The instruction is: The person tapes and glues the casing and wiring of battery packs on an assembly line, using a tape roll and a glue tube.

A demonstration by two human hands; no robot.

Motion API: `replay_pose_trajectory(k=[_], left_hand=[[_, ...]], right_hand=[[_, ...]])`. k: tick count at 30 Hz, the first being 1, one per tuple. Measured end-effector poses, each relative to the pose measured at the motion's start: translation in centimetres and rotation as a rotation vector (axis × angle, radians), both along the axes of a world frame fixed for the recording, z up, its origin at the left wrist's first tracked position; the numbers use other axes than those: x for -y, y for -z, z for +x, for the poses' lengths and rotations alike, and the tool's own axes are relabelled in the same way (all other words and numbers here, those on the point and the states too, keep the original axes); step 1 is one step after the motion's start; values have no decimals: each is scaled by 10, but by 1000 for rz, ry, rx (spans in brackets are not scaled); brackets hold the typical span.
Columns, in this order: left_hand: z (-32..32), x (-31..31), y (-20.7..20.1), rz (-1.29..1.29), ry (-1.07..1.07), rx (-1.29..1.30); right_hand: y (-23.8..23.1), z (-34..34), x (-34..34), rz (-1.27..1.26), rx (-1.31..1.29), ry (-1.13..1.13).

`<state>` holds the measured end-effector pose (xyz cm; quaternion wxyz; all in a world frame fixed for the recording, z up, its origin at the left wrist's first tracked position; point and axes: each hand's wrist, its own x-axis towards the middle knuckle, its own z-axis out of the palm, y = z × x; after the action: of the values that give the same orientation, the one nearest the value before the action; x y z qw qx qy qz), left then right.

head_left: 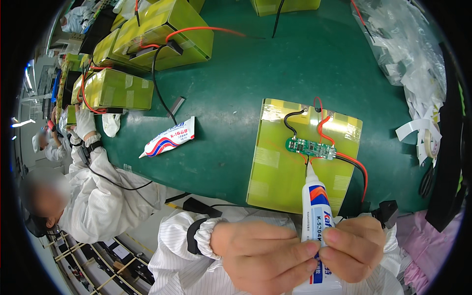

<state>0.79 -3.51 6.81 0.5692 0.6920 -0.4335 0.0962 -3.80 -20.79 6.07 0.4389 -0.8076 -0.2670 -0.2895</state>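
Both my hands are closed round a white glue tube (313, 199) with blue and orange stripes. My left hand (268, 253) pinches its left side, and my right hand (356, 246) presses from the right. The tube's pointed nozzle reaches the lower edge of a small green circuit board (310, 147); whether it touches cannot be made out. That board lies on a yellow-green wrapped battery pack (275, 172), with red and black wires running from it. A second glue tube (169, 137), white with red and blue waves, lies on the green table to the left.
Several yellow-green battery packs (120, 91) with loose wires stand at the back left of the green table (221, 93). Clear plastic bags (403, 44), a tape roll (431, 140) and black scissors (427, 181) are at the right. A co-worker (105, 196) in white sits at my left.
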Motion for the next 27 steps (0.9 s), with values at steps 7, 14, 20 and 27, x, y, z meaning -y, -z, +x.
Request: replay_pose_trajectory(k=[7,14,20,27], left_hand=[[-3,-15,13,-165,59,-111],[21,1,-4,-320,-309,-349],[28,-16,-3,-457,-252,-655],[50,-97,9,-1375,69,-1228]], right_hand=[[8,-2,-13,108,-102,-37],[-8,1,13,-88,-311,16],[6,-18,42,342,-288,392],[21,-27,68,536,-318,510]])
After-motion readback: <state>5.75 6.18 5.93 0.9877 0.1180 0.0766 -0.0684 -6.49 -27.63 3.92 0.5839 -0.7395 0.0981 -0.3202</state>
